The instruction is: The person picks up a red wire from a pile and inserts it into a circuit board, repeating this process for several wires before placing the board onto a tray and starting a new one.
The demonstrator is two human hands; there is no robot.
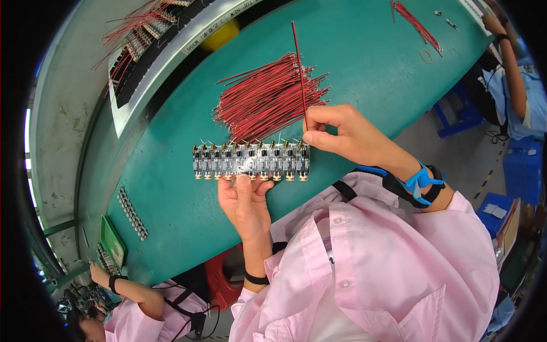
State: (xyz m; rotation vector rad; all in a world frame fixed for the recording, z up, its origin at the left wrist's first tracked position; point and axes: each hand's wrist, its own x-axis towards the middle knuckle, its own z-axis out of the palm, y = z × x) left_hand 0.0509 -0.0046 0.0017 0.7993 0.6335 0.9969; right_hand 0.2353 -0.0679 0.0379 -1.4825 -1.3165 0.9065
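My left hand (245,205) grips a strip of small joined circuit boards (250,161) from its near edge, thumb on top. Several short metal pins stand along the strip's far edge, with brass-coloured parts along the near one. My right hand (345,135) pinches a red wire (299,68) near its lower end. That wire stands nearly upright in the view, its lower end close to the strip's far right corner; whether it touches is hidden by my fingers. Just beyond the strip lies a big pile of red wires (262,100) on the green tabletop (188,222).
At the far left, wired boards (142,37) rest on a conveyor behind a metal rail (194,48). A smaller wire bundle (419,25) and a rubber band (425,56) lie far right. Another strip (132,214) and a green tray (112,242) are left. Co-workers sit lower left and far right.
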